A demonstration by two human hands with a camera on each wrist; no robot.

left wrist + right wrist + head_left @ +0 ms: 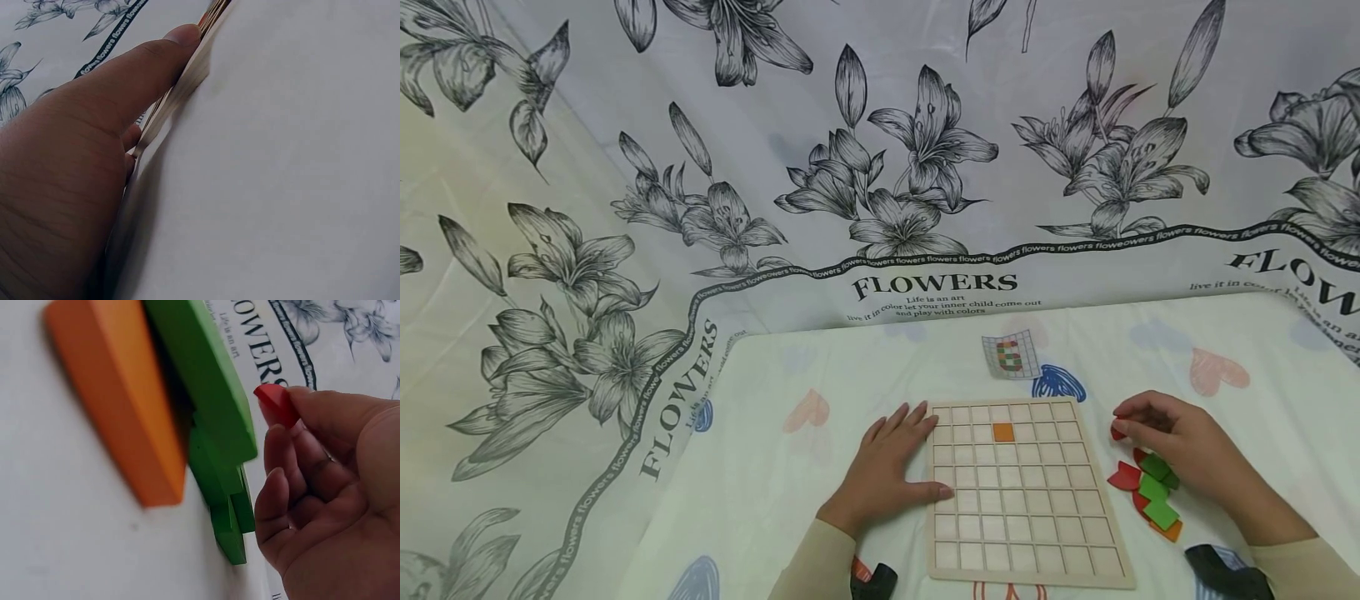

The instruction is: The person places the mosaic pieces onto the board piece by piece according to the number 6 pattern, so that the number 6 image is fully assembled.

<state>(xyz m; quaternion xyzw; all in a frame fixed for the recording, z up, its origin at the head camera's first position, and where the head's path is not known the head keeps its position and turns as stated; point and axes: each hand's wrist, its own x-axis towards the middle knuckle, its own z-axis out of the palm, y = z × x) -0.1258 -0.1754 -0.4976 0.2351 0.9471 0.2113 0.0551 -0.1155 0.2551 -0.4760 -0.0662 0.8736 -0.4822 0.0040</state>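
A wooden grid board point(1030, 500) lies on the cloth, with one orange square tile point(1003, 432) in a cell of its second row. At the board's left edge rests my left hand point(889, 467), fingers spread and straight, the thumb over the rim. In the left wrist view the left thumb point(144, 75) lies against the board's edge. My right hand point(1183, 446) pinches a small red block point(278, 405) between thumb and fingers, just above the cloth right of the board. Below that hand lies a loose pile of green blocks point(1156, 487), red blocks point(1124, 476) and an orange block point(1168, 531).
Behind the board lies a small pattern card point(1011, 356) with a coloured grid. A white cloth point(760, 517) with printed hearts covers the table. A curtain point(925, 167) printed with black flowers hangs behind it. Black straps point(1225, 573) circle the wrists.
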